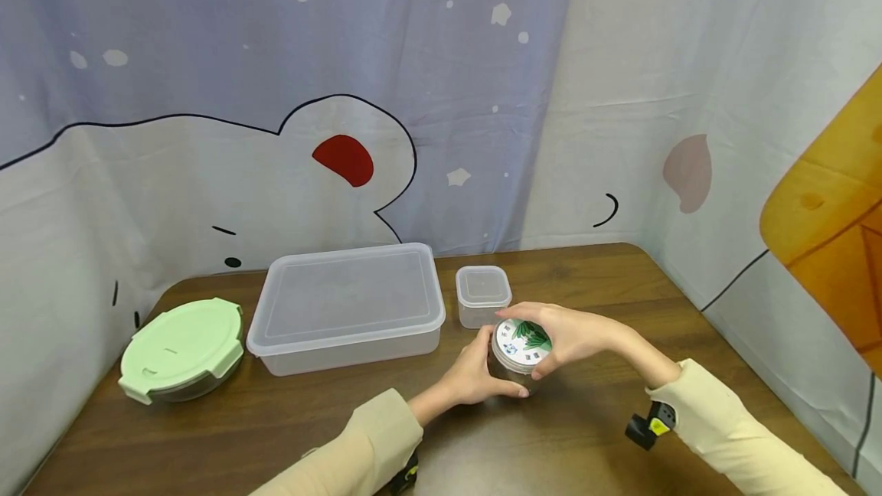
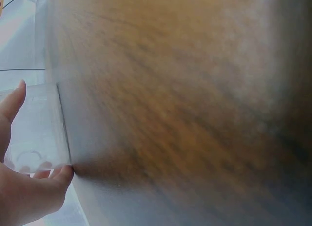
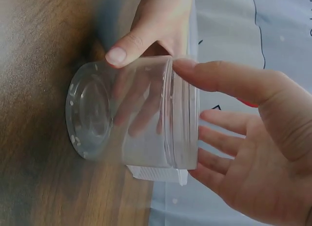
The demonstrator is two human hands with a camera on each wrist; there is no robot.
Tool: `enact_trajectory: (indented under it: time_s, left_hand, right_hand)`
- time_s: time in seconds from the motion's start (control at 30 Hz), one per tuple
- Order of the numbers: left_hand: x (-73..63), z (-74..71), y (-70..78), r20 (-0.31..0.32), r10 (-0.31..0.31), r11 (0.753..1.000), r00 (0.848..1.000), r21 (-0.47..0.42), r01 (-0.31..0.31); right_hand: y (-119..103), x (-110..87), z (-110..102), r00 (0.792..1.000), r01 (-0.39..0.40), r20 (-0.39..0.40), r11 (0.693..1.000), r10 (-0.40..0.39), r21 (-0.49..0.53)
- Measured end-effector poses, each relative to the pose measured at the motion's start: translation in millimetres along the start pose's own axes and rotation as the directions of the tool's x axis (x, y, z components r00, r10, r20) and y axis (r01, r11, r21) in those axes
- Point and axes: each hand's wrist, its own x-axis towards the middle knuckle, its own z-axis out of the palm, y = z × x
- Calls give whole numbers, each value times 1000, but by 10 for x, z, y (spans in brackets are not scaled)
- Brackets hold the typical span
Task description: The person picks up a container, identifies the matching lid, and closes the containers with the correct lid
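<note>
A clear plastic jar [image 3: 95,109] stands upright on the wooden table, and looks empty through its wall. Its round screw lid [image 1: 521,341] carries a white label with green leaves. My left hand [image 1: 475,373] grips the jar's body from the left, thumb at the front and fingers behind; the left wrist view shows that hand [image 2: 36,194] low around the jar. Over the top, my right hand [image 1: 575,334] holds the lid's rim between thumb and fingers. In the right wrist view the right thumb [image 3: 224,77] lies along the lid's edge.
Just behind the jar is a small translucent square box [image 1: 482,293] with a lid. A large translucent rectangular container [image 1: 351,301] sits left of it. Farther left stands a round bowl with a green clip lid [image 1: 182,347]. A printed curtain [image 1: 468,98] hangs behind the table.
</note>
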Motion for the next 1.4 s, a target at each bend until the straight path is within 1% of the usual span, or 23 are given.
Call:
enact_trajectory:
  time_s: [0.13,0.2,0.23,0.3,0.33,0.4,0.5,0.53,0.6,0.63,0.67,0.7,0.73,0.83,0.87,0.9,0.97,1.03,1.1,1.17,1.23,1.3,1.4]
  left_hand:
    - [-4,-2,4,4,-8,1000,1000,-11,8]
    - [-9,-7,7,7,-10,1000,1000,-23,10]
    - [-10,-10,8,6,-8,1000,1000,-27,9]
    - [-13,-17,10,4,-7,999,1000,-36,7]
    - [-13,-21,11,3,-7,999,1000,-39,8]
    - [-13,-25,10,1,-10,999,1000,-44,10]
    - [-9,-27,12,2,-13,999,1000,-47,13]
    - [-8,-28,14,5,-14,999,1000,-50,14]
    - [-7,-29,18,9,-14,998,1000,-56,14]
    - [-7,-29,19,10,-14,998,1000,-56,14]
    - [-8,-29,20,11,-13,998,1000,-59,13]
    - [-9,-30,22,12,-13,998,1000,-60,14]
    - [-9,-31,22,10,-12,998,1000,-57,13]
    - [-11,-30,19,3,-10,999,1000,-38,10]
    - [-11,-31,18,2,-8,999,1000,-34,8]
    - [-11,-31,17,0,-8,1000,1000,-29,8]
    - [-11,-30,12,2,-6,1000,1000,-23,6]
    - [-9,-29,7,6,-1,1000,1000,-23,1]
    - [-7,-25,1,10,4,1000,1000,-27,-3]
    - [-6,-20,-6,12,10,1000,1000,-25,-10]
    - [-3,-14,-9,12,13,1000,1000,-25,-13]
    - [-1,-10,-10,10,11,1000,1000,-23,-11]
    - [1,-5,-9,11,0,1000,1000,-25,0]
  right_hand:
    - [-36,5,33,998,-38,-43,999,37,-26]
    - [-78,5,61,993,-93,-81,994,89,-48]
    - [-106,4,79,987,-133,-101,990,127,-55]
    - [-168,2,121,967,-221,-148,973,209,-71]
    - [-201,3,144,952,-266,-176,961,249,-81]
    - [-268,11,191,920,-347,-230,933,318,-99]
    - [-367,31,252,873,-440,-294,889,390,-130]
    - [-396,34,267,863,-460,-303,877,405,-138]
    - [-438,32,278,854,-483,-300,863,426,-149]
    - [-449,26,272,856,-481,-290,864,427,-149]
    - [-450,16,257,866,-468,-272,872,420,-141]
    - [-438,4,234,882,-439,-252,889,398,-132]
    - [-417,-7,203,903,-398,-227,909,365,-121]
    - [-306,-33,90,965,-238,-131,969,228,-65]
    - [-259,-37,54,979,-182,-96,982,178,-45]
    - [-212,-39,22,989,-134,-62,991,132,-26]
    - [-121,-35,-23,997,-71,-2,997,71,1]
    - [-34,-28,-46,999,-27,42,999,26,19]
    - [36,-20,-51,998,2,69,999,-5,42]
    - [93,-19,-42,997,24,77,998,-29,59]
    - [130,-24,-25,997,33,64,997,-37,70]
    - [138,-30,0,999,24,31,997,-26,70]
    - [95,-40,64,998,-44,-50,999,45,23]
